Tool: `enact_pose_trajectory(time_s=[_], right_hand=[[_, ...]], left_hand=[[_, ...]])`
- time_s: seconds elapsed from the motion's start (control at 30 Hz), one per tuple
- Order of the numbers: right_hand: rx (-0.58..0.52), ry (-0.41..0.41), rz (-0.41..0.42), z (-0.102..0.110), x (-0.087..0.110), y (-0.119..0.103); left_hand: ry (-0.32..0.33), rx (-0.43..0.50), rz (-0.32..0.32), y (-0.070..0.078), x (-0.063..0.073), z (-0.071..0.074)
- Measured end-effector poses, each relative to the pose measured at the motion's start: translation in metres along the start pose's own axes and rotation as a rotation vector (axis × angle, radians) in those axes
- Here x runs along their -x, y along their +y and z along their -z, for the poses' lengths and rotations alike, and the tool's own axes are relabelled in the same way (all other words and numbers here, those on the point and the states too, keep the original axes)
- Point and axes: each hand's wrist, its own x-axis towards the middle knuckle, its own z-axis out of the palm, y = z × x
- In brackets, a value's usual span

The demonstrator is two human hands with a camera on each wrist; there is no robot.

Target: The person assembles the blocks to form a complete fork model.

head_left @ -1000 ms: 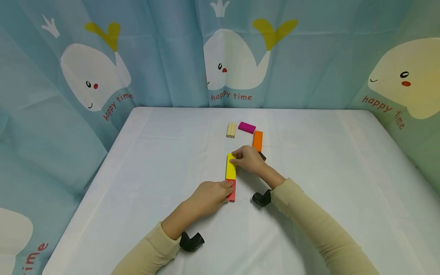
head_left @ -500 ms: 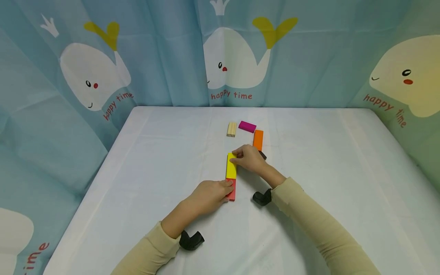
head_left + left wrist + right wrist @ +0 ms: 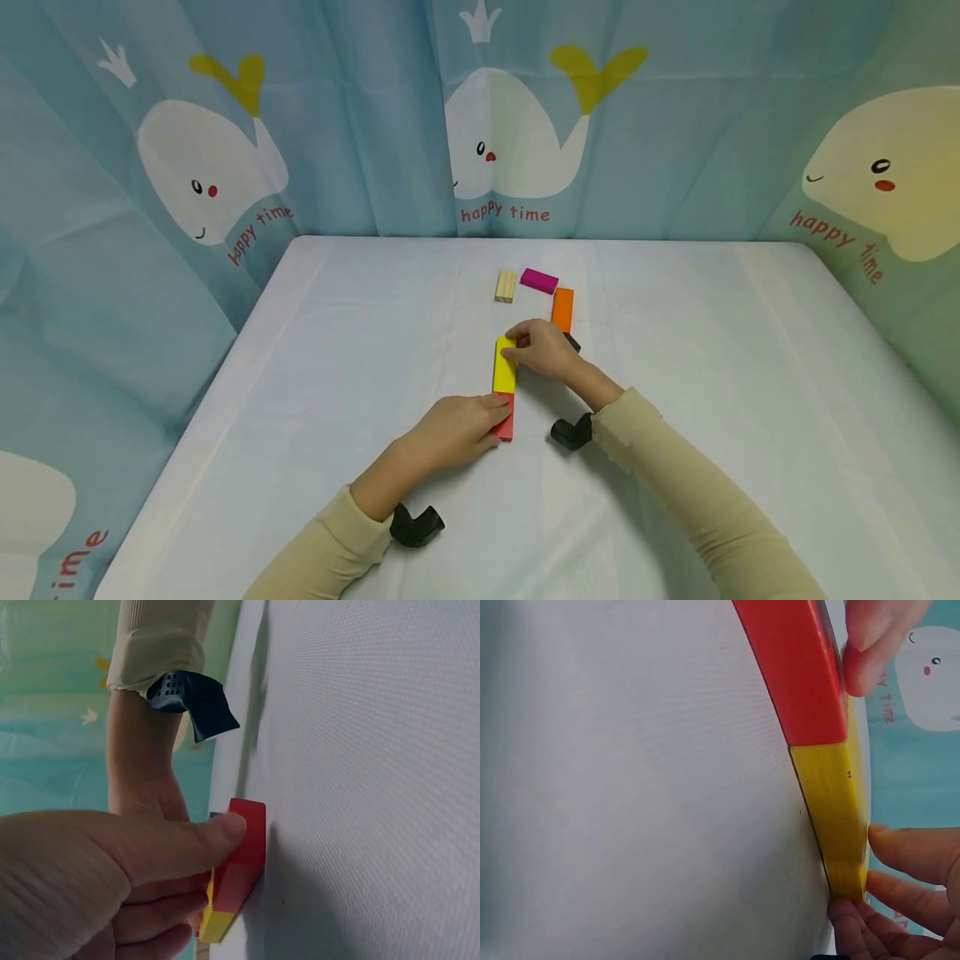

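A red block [image 3: 506, 432] and a yellow block [image 3: 503, 371] lie end to end in one straight line on the white table. My left hand [image 3: 453, 427] holds the red one, its fingers over the top. In the left wrist view the thumb presses near the end of the red block [image 3: 250, 832]. My right hand [image 3: 549, 348] grips the far part of the yellow block. Seen from the right wrist, one digit rests on top of the yellow block [image 3: 829, 795] while other fingertips touch its far end. Red and yellow ends meet at a fine seam.
Beyond the right hand lie an orange block [image 3: 562, 309], a magenta block [image 3: 539, 281] and a plain wood block [image 3: 506, 287]. A dark block [image 3: 573, 342] is partly hidden behind that hand. A printed curtain [image 3: 360, 150] borders the white table [image 3: 360, 333].
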Motion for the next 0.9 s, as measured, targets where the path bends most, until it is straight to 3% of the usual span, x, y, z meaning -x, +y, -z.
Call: enact_pose_trajectory(time_s=[0.33,0.67,0.9], right_hand=[[-0.018,0.036,0.006,0.011,0.001,-0.005],[-0.025,0.077,-0.008,0.028,-0.009,-0.003],[-0.016,0.127,-0.031,0.039,-0.013,0.007]], left_hand=[[0.014,0.051,0.035,-0.005,-0.006,-0.003],[-0.001,0.094,0.052,-0.017,-0.021,0.004],[-0.024,0.12,0.069,-0.026,-0.03,-0.007]])
